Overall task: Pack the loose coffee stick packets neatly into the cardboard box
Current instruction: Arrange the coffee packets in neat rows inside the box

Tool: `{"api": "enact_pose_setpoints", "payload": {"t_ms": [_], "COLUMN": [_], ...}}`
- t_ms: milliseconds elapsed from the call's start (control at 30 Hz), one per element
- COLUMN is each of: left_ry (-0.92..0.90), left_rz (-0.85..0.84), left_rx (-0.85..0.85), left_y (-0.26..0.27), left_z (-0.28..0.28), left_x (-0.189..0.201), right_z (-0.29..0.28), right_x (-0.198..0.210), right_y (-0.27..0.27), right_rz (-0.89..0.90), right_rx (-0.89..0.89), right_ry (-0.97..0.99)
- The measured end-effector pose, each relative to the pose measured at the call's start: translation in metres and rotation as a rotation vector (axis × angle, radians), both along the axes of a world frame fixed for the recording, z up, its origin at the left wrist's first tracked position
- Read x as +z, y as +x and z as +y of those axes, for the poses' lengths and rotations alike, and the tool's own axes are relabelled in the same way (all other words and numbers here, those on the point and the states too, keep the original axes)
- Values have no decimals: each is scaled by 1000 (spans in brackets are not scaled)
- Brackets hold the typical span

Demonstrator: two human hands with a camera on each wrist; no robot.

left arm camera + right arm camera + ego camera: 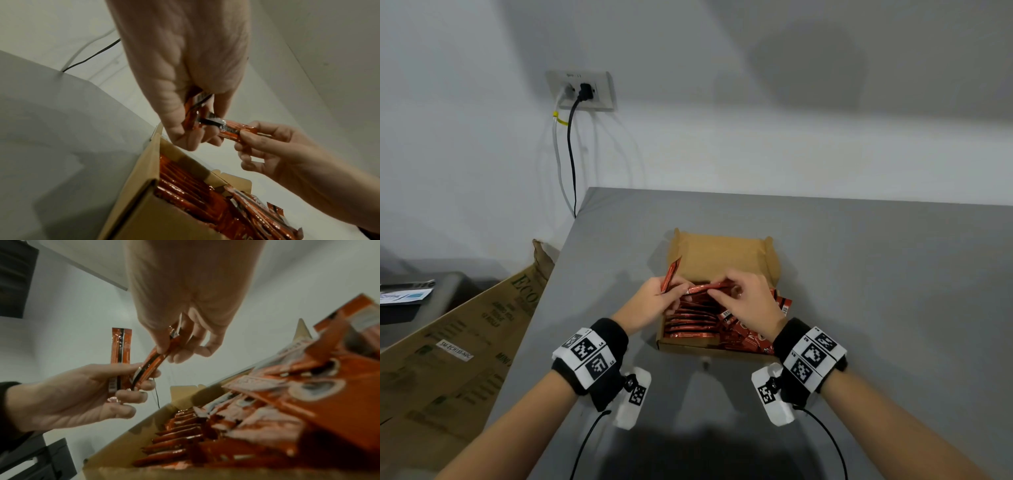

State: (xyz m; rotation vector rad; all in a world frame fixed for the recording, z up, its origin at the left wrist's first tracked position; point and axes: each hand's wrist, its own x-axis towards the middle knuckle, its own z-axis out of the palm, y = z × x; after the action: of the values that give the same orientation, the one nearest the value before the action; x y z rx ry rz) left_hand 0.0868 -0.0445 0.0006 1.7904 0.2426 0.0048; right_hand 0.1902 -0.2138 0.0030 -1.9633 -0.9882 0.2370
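Observation:
An open cardboard box [690,346] sits mid-table, its lid [722,255] folded back. Red coffee stick packets [690,320] lie in neat rows in its left half, and a jumbled pile [751,334] fills the right half and spills over the right wall. Above the box, my left hand [676,291] grips one packet [671,274] that stands upright. Its fingertips also hold the near end of a second, level packet [705,287]. My right hand [719,291] pinches the other end of that level packet [158,356]. The left wrist view shows both hands on it [236,129].
The grey table [876,291] stretches to the right and behind the box. Flattened printed cardboard [465,329] leans against its left edge. A wall socket [582,90] with two cables hangs behind the far left corner. A dark cabinet [410,301] stands at far left.

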Motion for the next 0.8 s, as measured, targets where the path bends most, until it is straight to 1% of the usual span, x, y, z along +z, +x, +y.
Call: {"api": "enact_pose_setpoints", "payload": {"t_ms": [100, 133, 200, 267, 333, 400, 433, 533, 633, 700, 767, 800], "left_ry": [46, 60, 85, 22, -90, -119, -131, -140, -22, 46, 197, 319], "left_rz": [-41, -60, -98, -108, -107, -103, -94, -83, -95, -105, -123, -141], "left_rx": [-13, -16, -4, 50, 147, 246, 267, 252, 240, 233, 253, 254], "left_y": [-1, -1, -2, -2, -2, -3, -3, -5, -6, -5, -4, -4], "left_z": [2, 1, -2, -7, -7, -3, -2, -4, -3, -2, -4, -5], "left_x": [-1, -2, -1, -1, -1, -4, -4, 1, 2, 0, 0, 0], "right_z": [-5, -5, -3, -2, -3, -5, -6, -6, -7, -8, -8, -8], "right_x": [-2, -3, -7, -8, -9, -9, -10, -10, -8, -6, -6, -6], "right_y": [-2, -3, -4, -5, -4, -5, -5, -5, -6, -7, -6, -4], "right_rz": [131, 141, 84, 35, 41, 55, 54, 27, 11, 15, -40, -70], "right_rx": [75, 91, 79, 26, -20, -29, -26, -27, -21, 30, 67, 37], "right_ry": [-1, -33, -82, -62, -30, -36, -45, -71, -71, -99, -206, -250]}}
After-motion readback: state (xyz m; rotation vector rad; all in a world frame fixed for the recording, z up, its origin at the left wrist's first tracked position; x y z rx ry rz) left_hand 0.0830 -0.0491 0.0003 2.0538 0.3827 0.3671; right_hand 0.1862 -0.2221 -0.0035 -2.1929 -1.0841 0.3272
